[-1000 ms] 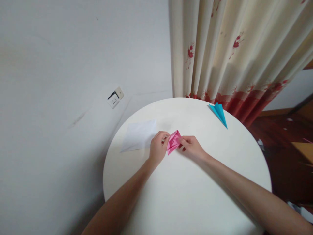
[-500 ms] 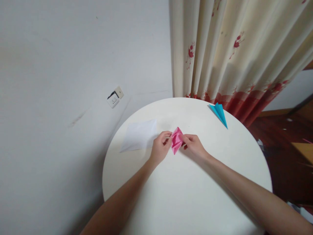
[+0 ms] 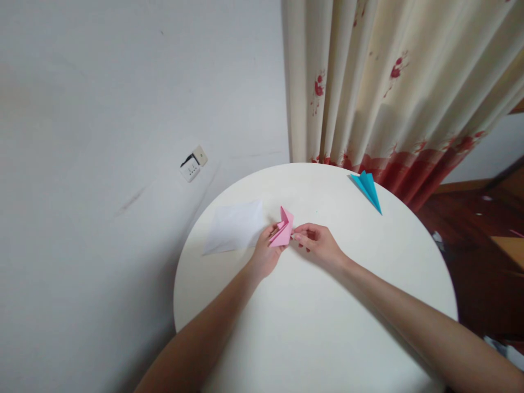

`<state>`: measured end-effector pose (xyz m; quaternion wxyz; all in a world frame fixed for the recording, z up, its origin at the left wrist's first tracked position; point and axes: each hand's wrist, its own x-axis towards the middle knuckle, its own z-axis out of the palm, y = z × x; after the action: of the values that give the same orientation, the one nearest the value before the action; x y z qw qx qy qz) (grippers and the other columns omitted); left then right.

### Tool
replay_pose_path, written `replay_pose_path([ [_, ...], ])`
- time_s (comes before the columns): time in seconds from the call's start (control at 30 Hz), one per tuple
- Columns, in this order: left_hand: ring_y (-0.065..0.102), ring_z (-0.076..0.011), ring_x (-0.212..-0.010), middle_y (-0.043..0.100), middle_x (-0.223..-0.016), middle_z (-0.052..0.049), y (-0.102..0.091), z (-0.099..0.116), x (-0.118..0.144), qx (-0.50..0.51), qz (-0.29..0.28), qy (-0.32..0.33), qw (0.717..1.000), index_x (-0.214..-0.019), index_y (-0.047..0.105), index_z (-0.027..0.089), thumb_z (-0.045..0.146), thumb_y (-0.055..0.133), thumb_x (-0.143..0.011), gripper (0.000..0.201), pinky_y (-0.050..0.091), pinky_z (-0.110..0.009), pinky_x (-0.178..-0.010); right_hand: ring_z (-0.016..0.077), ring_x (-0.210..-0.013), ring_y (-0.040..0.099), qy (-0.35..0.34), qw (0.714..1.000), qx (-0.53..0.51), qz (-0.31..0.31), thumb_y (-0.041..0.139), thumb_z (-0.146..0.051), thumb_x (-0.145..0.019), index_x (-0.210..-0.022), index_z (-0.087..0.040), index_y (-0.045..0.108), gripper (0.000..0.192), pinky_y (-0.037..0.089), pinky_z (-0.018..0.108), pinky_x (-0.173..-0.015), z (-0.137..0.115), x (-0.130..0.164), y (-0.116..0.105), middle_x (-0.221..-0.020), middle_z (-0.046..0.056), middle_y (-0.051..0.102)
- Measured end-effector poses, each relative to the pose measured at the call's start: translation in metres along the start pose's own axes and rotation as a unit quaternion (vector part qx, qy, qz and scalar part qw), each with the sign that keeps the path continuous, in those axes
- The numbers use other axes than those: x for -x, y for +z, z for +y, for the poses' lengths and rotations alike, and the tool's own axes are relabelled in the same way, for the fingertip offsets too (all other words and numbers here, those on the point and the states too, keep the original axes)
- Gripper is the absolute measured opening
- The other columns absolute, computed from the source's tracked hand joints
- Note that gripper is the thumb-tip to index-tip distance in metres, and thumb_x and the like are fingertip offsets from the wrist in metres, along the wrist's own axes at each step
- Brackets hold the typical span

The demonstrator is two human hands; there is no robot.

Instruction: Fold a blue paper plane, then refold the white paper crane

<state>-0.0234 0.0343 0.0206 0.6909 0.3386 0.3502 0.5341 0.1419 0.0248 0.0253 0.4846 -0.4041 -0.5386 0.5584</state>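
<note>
A folded pink paper piece (image 3: 283, 230) stands up over the round white table (image 3: 319, 327), its point toward the wall. My left hand (image 3: 265, 252) pinches its lower left side. My right hand (image 3: 318, 244) has its fingertips at the paper's right edge, thumb and forefinger close together on it. A sheet of white paper (image 3: 234, 226) lies flat just left of my left hand.
A blue folded paper dart (image 3: 367, 189) lies near the table's far right edge. Behind the table hang cream curtains with red print (image 3: 393, 87). A wall socket (image 3: 193, 164) sits on the white wall at the left. Dark wooden floor shows at the right.
The pink paper has been turned and raised from lying open between both hands to standing upright in my left hand. My right hand has slid to its right edge.
</note>
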Motion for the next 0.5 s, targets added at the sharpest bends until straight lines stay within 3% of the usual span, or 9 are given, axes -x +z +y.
replay_pose_path([
  [0.1,0.061,-0.0105,-0.07,0.069,-0.082,-0.004,0.0,0.003,-0.0006,0.063,-0.023,-0.058,0.996,-0.088,0.067,0.015,0.036,0.078,-0.076,0.027,0.046,-0.019,-0.063,0.0116,-0.056,0.052,-0.017,1.0,0.016,0.012,0.074,-0.051,-0.075,-0.083,-0.016,0.07,0.036,0.039,0.025,-0.053,-0.0015,0.0004,-0.001,-0.067,0.002,0.066],
  [0.17,0.061,-0.0109,-0.069,0.069,-0.081,-0.005,0.0,0.0032,-0.001,0.048,-0.026,-0.061,0.997,-0.086,0.067,0.015,0.041,0.076,-0.077,0.03,0.046,-0.02,-0.062,0.0116,-0.055,0.052,-0.027,0.999,0.025,0.024,0.072,-0.053,-0.076,-0.08,-0.017,0.069,0.037,0.04,0.026,-0.053,-0.0037,0.0007,-0.0018,-0.064,0.001,0.065],
  [0.3,0.06,-0.0123,-0.068,0.068,-0.079,-0.003,-0.0003,-0.0004,0.0003,-0.116,0.036,0.073,0.99,-0.091,0.067,0.017,0.038,0.076,-0.077,0.027,0.045,-0.021,-0.061,0.0129,-0.058,0.055,-0.039,0.998,0.032,0.043,0.069,-0.054,-0.078,-0.081,-0.016,0.069,0.038,0.042,0.025,-0.053,-0.0088,0.0017,-0.0018,-0.067,0.002,0.066],
  [0.43,0.059,-0.012,-0.062,0.065,-0.07,0.001,-0.0001,-0.0035,0.0055,-0.325,0.083,0.215,0.917,-0.093,0.066,0.018,0.035,0.065,-0.087,0.018,0.042,-0.021,-0.058,0.0146,-0.062,0.059,-0.001,0.999,0.038,0.015,0.07,-0.053,-0.077,-0.088,-0.016,0.07,0.039,0.042,0.025,-0.052,-0.0075,0.0022,-0.0017,-0.07,0.003,0.067],
  [0.5,0.062,-0.0132,-0.064,0.067,-0.073,0.0,0.0006,-0.0042,0.0079,-0.386,0.078,0.249,0.885,-0.099,0.064,0.019,0.034,0.06,-0.091,0.017,0.046,-0.022,-0.06,0.0141,-0.058,0.057,0.019,0.999,0.047,-0.006,0.068,-0.053,-0.078,-0.08,-0.015,0.071,0.038,0.041,0.025,-0.051,-0.0039,0.0014,-0.003,-0.066,0.003,0.066],
])
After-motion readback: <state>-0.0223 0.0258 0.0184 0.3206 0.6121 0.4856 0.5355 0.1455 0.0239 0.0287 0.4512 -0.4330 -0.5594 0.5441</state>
